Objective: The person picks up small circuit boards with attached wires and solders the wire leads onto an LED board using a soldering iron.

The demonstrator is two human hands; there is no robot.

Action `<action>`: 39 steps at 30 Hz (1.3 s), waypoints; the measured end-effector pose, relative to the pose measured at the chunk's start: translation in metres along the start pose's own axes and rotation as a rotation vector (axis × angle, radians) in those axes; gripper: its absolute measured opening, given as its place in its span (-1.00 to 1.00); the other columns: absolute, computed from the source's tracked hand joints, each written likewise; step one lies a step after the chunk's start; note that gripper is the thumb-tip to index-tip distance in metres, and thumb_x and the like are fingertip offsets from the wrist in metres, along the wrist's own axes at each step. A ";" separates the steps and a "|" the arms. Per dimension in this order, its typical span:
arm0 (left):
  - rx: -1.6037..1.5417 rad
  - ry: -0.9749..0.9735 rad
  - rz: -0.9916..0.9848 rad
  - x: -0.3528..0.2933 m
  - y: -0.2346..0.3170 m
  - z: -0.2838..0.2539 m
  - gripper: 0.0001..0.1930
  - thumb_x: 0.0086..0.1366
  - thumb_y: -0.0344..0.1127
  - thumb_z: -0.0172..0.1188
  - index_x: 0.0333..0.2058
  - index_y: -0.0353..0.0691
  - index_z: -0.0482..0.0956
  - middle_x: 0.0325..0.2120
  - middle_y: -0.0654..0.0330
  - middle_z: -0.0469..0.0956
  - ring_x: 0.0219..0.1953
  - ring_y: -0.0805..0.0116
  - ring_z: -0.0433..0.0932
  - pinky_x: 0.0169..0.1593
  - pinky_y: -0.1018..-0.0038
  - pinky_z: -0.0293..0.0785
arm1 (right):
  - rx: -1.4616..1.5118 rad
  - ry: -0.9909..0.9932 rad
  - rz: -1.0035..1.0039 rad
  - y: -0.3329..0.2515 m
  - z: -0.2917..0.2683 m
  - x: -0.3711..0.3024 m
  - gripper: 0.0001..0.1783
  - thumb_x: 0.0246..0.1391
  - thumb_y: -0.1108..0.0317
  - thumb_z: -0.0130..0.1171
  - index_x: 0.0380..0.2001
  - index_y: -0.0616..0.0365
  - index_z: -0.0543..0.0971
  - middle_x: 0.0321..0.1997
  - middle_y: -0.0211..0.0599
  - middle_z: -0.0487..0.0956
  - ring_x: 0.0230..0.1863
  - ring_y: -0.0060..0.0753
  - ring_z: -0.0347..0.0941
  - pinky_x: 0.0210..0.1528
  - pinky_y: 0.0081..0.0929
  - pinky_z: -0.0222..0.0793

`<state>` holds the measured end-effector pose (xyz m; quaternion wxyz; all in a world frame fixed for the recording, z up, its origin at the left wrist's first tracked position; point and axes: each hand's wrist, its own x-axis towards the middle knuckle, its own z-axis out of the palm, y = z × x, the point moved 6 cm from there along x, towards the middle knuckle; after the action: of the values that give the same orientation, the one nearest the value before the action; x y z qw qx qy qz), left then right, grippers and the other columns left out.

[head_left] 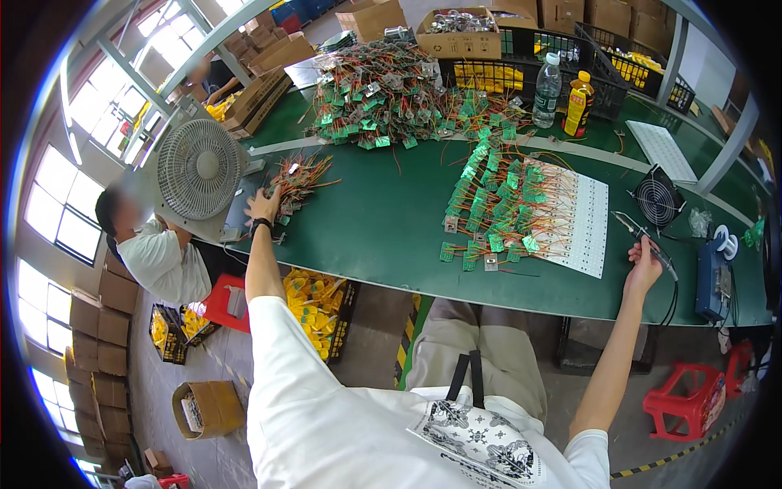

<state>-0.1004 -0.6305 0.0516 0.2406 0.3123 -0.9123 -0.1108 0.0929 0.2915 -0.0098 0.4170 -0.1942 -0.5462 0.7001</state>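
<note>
Soldering iron [656,252], slim and rod-like, sits pinched in your right hand [643,267] at the right of the smooth green table [366,220], slanting, tip toward far left. Your left hand [262,205], fingers spread, touches tangled, thin-wired circuit boards [300,181].

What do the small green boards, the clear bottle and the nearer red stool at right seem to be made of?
Small green boards: probably rigid laminate with a glossy coating; flat faces catch bright glare.
Clear bottle: likely plastic, smooth; it is see-through, though glass cannot be ruled out.
Nearer red stool: probably moulded plastic, slightly shiny; mostly even colour, open sides.
</note>
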 end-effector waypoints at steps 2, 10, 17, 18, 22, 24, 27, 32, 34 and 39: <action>-0.142 -0.169 0.001 0.012 -0.015 0.007 -0.21 0.10 0.37 0.10 0.13 -0.12 0.42 0.09 -0.08 0.43 0.14 -0.04 0.37 0.21 0.23 0.24 | 0.013 -0.006 0.013 0.004 0.004 -0.002 -0.81 0.09 0.39 0.25 -0.29 0.31 0.56 -0.51 -0.34 0.55 -0.58 -0.63 0.41 -0.56 -0.74 0.24; -0.345 -0.264 0.252 -0.039 0.054 0.022 -0.32 0.09 0.26 0.22 0.06 -0.08 0.47 -0.08 -0.07 0.55 -0.02 0.07 0.52 0.05 0.32 0.38 | -0.015 0.017 -0.020 0.001 -0.005 0.004 -0.81 0.08 0.40 0.26 -0.30 0.32 0.57 -0.52 -0.32 0.55 -0.60 -0.63 0.41 -0.59 -0.72 0.22; -0.504 -0.418 0.670 -0.120 0.152 0.012 -0.49 0.19 0.01 0.24 0.02 -0.18 0.49 -0.06 0.02 0.54 0.00 0.17 0.48 0.08 0.37 0.35 | -0.016 0.002 -0.015 -0.002 -0.004 0.001 -0.83 0.08 0.41 0.26 -0.31 0.29 0.57 -0.51 -0.32 0.55 -0.60 -0.64 0.41 -0.58 -0.75 0.22; -0.532 -0.462 0.699 -0.133 0.170 0.010 -0.50 0.18 -0.02 0.25 0.02 -0.17 0.49 -0.08 0.01 0.54 0.01 0.14 0.48 0.09 0.36 0.34 | -0.011 0.009 -0.016 -0.003 -0.008 0.002 -0.83 0.08 0.41 0.26 -0.31 0.29 0.57 -0.51 -0.33 0.55 -0.59 -0.64 0.41 -0.58 -0.75 0.21; -0.526 -0.409 0.756 -0.153 0.203 0.020 -0.42 0.08 0.14 0.27 -0.01 -0.09 0.53 -0.18 0.01 0.59 -0.10 0.03 0.53 -0.01 0.23 0.39 | 0.005 -0.005 -0.007 -0.002 0.000 -0.001 -0.83 0.08 0.40 0.26 -0.31 0.28 0.57 -0.51 -0.34 0.55 -0.59 -0.63 0.41 -0.58 -0.75 0.21; -0.481 -0.384 0.716 -0.159 0.218 0.030 -0.36 0.07 0.20 0.25 0.05 -0.06 0.49 -0.08 -0.01 0.52 0.05 -0.03 0.44 0.13 0.00 0.21 | 0.008 -0.014 0.001 -0.001 0.001 -0.001 -0.83 0.08 0.40 0.26 -0.31 0.28 0.57 -0.51 -0.34 0.55 -0.59 -0.63 0.41 -0.58 -0.74 0.21; -0.410 -0.192 0.656 -0.176 0.240 0.027 -0.26 0.14 0.20 0.17 0.20 -0.08 0.29 0.07 -0.05 0.39 0.16 -0.02 0.32 0.17 -0.13 0.09 | 0.002 -0.028 -0.001 0.001 0.002 0.000 -0.82 0.08 0.39 0.26 -0.30 0.28 0.56 -0.51 -0.34 0.55 -0.59 -0.64 0.41 -0.57 -0.74 0.21; -0.569 -0.051 0.608 -0.180 0.226 -0.008 -0.34 0.24 0.06 0.09 0.20 -0.21 0.24 0.08 -0.02 0.37 0.14 -0.05 0.32 0.20 -0.15 0.04 | -0.014 -0.019 0.004 -0.003 -0.006 -0.002 -0.82 0.09 0.38 0.26 -0.30 0.28 0.56 -0.52 -0.34 0.54 -0.59 -0.64 0.40 -0.58 -0.74 0.21; -0.472 0.044 0.620 -0.175 0.178 -0.034 -0.39 0.24 -0.01 0.08 0.17 -0.24 0.28 0.11 -0.03 0.34 0.13 -0.10 0.31 0.22 -0.16 0.01 | 0.005 -0.020 0.004 -0.001 -0.004 -0.002 -0.83 0.09 0.38 0.26 -0.32 0.28 0.56 -0.52 -0.34 0.54 -0.60 -0.64 0.40 -0.58 -0.74 0.20; 0.373 0.298 0.133 -0.157 0.012 -0.021 -0.47 0.26 -0.05 0.05 0.10 -0.28 0.36 0.10 -0.17 0.34 0.15 -0.18 0.26 0.21 -0.15 0.05 | -0.009 -0.034 -0.003 0.000 0.002 0.000 -0.84 0.09 0.39 0.26 -0.33 0.27 0.56 -0.53 -0.34 0.55 -0.59 -0.64 0.40 -0.58 -0.73 0.20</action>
<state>0.0124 -0.5248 0.0159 0.3175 0.3035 -0.8899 0.1228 0.0912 0.2902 -0.0090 0.4078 -0.1833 -0.5569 0.7000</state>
